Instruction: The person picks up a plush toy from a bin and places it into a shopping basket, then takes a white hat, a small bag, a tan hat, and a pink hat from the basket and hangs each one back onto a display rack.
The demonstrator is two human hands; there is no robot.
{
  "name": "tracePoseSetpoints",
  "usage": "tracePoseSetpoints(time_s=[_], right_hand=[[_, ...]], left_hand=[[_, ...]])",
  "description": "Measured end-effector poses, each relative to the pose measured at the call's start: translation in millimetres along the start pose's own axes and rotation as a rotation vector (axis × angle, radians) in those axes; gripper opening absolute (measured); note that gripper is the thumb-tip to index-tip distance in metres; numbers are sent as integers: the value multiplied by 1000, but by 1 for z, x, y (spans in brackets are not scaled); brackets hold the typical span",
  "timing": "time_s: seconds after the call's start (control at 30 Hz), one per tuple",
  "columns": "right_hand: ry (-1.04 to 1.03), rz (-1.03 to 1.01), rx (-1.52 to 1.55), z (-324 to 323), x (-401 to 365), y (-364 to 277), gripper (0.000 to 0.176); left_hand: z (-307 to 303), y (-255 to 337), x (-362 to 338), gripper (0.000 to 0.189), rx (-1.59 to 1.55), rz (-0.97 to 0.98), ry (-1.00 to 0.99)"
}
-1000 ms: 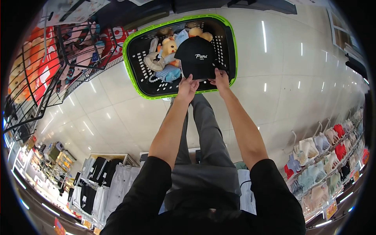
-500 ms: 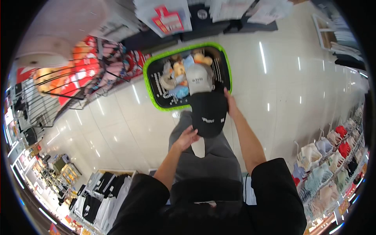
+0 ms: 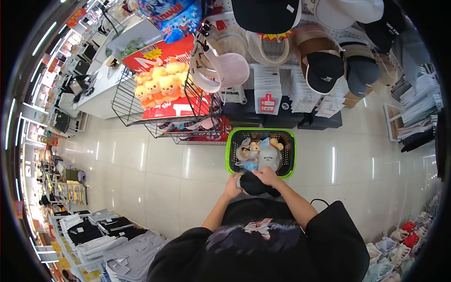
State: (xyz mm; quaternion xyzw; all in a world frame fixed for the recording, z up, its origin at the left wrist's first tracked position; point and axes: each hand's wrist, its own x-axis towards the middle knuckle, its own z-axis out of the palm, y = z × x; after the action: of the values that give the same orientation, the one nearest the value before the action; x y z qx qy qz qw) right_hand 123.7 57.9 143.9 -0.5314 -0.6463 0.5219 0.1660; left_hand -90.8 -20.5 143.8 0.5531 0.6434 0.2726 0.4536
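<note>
A black baseball cap (image 3: 254, 186) is between my two hands, close to my body at the near edge of the basket. My left hand (image 3: 232, 187) is closed on the cap's left side. On the opposite side, my right hand (image 3: 267, 176) grips the top edge, its fingers partly hidden. Just beyond them stands a black shopping basket (image 3: 293, 151) with a bright green rim. Inside it lie a light grey cap (image 3: 269, 159), a beige cap (image 3: 244, 152), orange plush toys and something blue in clear wrap.
A wire rack (image 3: 134, 115) of orange plush toys stands left of the basket. Caps and a pale pink visor (image 3: 228, 70) hang on the wall ahead above packaged goods (image 3: 268, 89). Folded clothes (image 3: 127, 251) lie at lower left; hanging bras (image 3: 399, 239) are at lower right.
My view has tipped up, bringing the cap wall into sight. The black cap has come closer to my body, and its front lettering no longer shows.
</note>
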Motion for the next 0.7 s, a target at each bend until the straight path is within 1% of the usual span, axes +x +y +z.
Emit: tracePoseSetpoints(time_s=[0.07,0.1,0.13,0.17,0.2,0.23,0.27,0.3,0.33,0.37,0.4,0.47,0.5,0.53,0.57,0.6,0.63,0.67,0.7], right_hand=[[-17,-88,-56,3,-6,-18,58],[-11,-99,-94,3,-9,-23,60],[7,-98,-95,2,-10,-22,60],[14,-50,-154,1,-11,-17,58],[19,2,-213,2,-14,-11,56],[33,11,-215,6,-17,1,56],[169,63,-182,13,-22,12,57],[300,115,-149,19,-31,22,57],[300,125,-154,25,-44,28,57],[309,226,-172,28,-53,32,55],[318,329,-187,31,-62,35,53],[305,369,-190,45,-80,39,51],[327,327,-244,53,-87,40,50],[349,293,-296,62,-95,46,49],[269,242,-190,69,-96,54,41],[256,214,-106,72,-106,40,37],[329,173,-100,81,-112,38,35],[400,131,-105,89,-122,38,35],[419,161,-118,94,-133,33,35]], left_hand=[[-9,10,-7,58,390,116,-249],[-9,6,-10,58,394,132,-255],[-5,-5,-14,51,302,107,-292],[-3,-16,-15,44,209,79,-332],[-5,-22,-15,44,211,90,-344],[-5,-26,-16,45,189,138,-323],[-6,-31,-17,45,163,184,-299],[-7,-30,-20,45,156,188,-308],[-12,-25,-21,45,236,289,-313],[-17,-19,-20,44,317,394,-311],[-23,-8,-23,44,308,395,-316],[-30,18,-37,41,469,537,-404],[-32,25,-43,36,463,611,-411],[-29,16,-44,36,452,622,-432],[-24,6,-45,35,434,602,-473],[-17,-6,-49,34,413,583,-523],[-11,-12,-50,34,411,509,-612],[-14,-5,-58,32,388,570,-596],[-13,-3,-63,32,353,532,-669]])
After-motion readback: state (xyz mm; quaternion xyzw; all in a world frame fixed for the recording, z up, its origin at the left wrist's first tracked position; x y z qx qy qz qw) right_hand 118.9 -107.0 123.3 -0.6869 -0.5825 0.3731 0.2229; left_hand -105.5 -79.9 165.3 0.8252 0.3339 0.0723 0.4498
